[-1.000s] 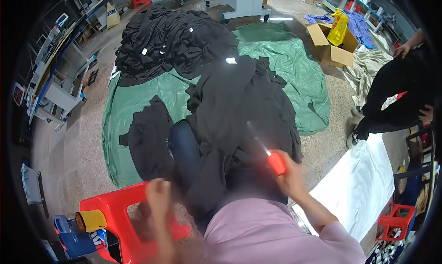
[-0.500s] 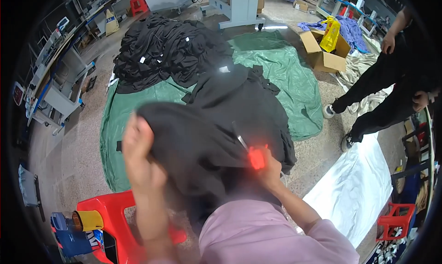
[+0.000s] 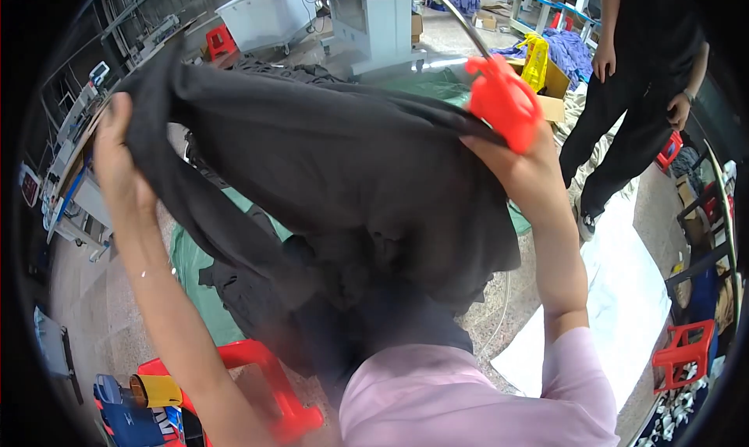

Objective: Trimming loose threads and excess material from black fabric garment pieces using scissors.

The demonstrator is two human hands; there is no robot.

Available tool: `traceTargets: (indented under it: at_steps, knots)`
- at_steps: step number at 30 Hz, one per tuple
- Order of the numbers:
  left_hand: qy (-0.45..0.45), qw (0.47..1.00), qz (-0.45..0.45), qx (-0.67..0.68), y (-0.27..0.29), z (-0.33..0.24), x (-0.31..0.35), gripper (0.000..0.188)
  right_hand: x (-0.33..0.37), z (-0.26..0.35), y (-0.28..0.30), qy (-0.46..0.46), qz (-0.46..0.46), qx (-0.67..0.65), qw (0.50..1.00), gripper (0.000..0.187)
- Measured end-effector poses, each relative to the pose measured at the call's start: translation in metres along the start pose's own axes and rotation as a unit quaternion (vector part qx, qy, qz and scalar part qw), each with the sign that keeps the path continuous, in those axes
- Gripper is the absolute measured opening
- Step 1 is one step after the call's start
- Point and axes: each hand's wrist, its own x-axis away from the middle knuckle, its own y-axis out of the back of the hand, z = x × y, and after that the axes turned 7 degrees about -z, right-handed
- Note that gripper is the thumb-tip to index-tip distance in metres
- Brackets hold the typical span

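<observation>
A black garment (image 3: 312, 150) is stretched up in front of me, partly smeared by motion. My left hand (image 3: 121, 158) is closed on its left end, with the thumb pointing up. At the upper right, my right hand (image 3: 523, 158) is closed round a bright red handle of a tool (image 3: 503, 100) with a long thin metal shaft pointing up and away. That same hand also pinches the garment's upper right edge. The lower part of the cloth hangs over more dark fabric (image 3: 242, 291) near my lap. What kind of tool it is, I cannot tell.
A red plastic stool (image 3: 269, 377) stands at lower left beside a bottle with a yellow band (image 3: 160, 390). Green sheeting (image 3: 207, 291) lies under the dark cloth. At right are white sheeting (image 3: 616, 291), another red stool (image 3: 686, 357) and a standing person (image 3: 632, 96).
Both hands have risen and moved apart, lifting the black garment and spreading it between them. The red-handled tool has gone up and right with my right hand. My view has tilted up slightly.
</observation>
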Motion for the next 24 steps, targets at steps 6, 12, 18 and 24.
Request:
traceTargets:
  at_steps: [6, 12, 18, 24]
  knots:
    - [0.164, 0.965, 0.045, -0.2, 0.017, 0.117, 0.029, 0.022, -0.031, -0.077, -0.025, -0.116, 0.071, 0.097, 0.986, 0.028]
    - [0.212, 0.832, -0.042, -0.512, 0.082, 0.229, 0.093, 0.052, 0.02, -0.17, -0.041, -0.221, 0.129, 0.36, 0.897, 0.051]
    - [0.01, 0.919, -0.004, -0.394, -0.037, 0.204, 0.233, 0.01, 0.123, -0.184, 0.02, -0.256, 0.036, 0.291, 0.921, 0.053]
    - [-0.143, 0.822, 0.143, -0.533, -0.085, 0.205, 0.299, 0.044, 0.144, -0.149, -0.004, -0.257, 0.01, 0.254, 0.932, 0.063]
